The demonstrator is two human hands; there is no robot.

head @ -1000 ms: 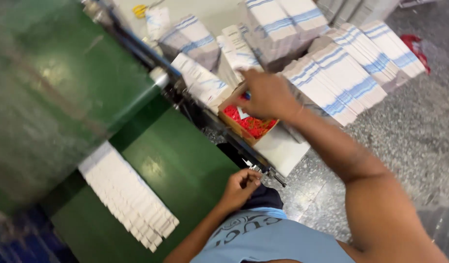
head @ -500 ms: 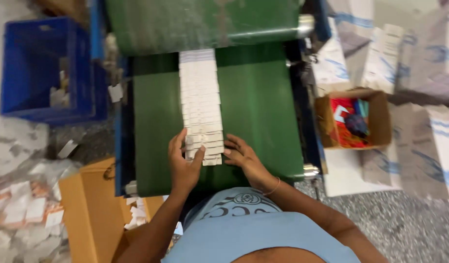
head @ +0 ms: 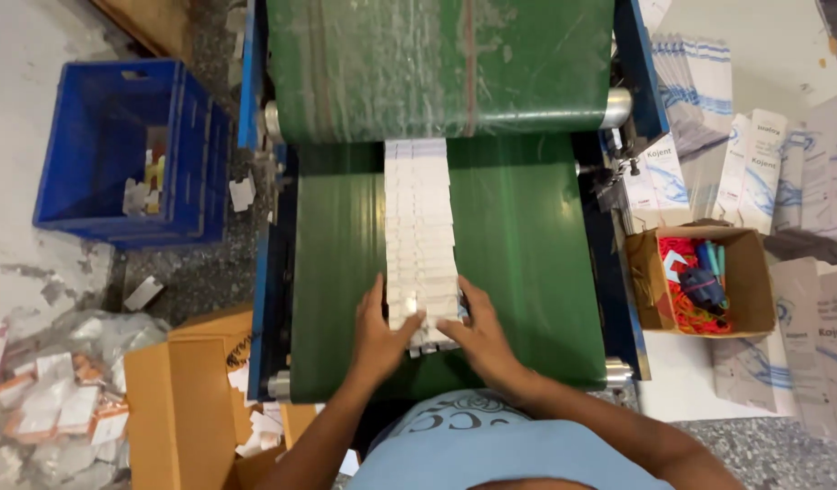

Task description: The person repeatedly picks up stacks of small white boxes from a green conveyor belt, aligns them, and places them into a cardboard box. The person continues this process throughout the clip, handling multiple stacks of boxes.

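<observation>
A long row of overlapping flat white cartons point(head: 419, 227) runs down the middle of a green conveyor belt point(head: 527, 272). My left hand point(head: 379, 334) presses against the left side of the row's near end. My right hand point(head: 476, 336) presses against its right side. Between both hands sits a small bunch of the white cartons point(head: 425, 319), squeezed together at the belt's near end. A green upper belt section point(head: 437, 63) covers the far end of the row.
A blue plastic crate point(head: 119, 150) with scraps stands at the left. An open brown cardboard box point(head: 178, 399) is near left. At the right sits a small cardboard box point(head: 700, 281) of red bands and tools, with stacks of white-and-blue flat cartons point(head: 754, 163) behind it.
A second ago my right hand reached into the small box at the right; the view has swung back over the belt. Both hands have closed in on the near end of the carton row.
</observation>
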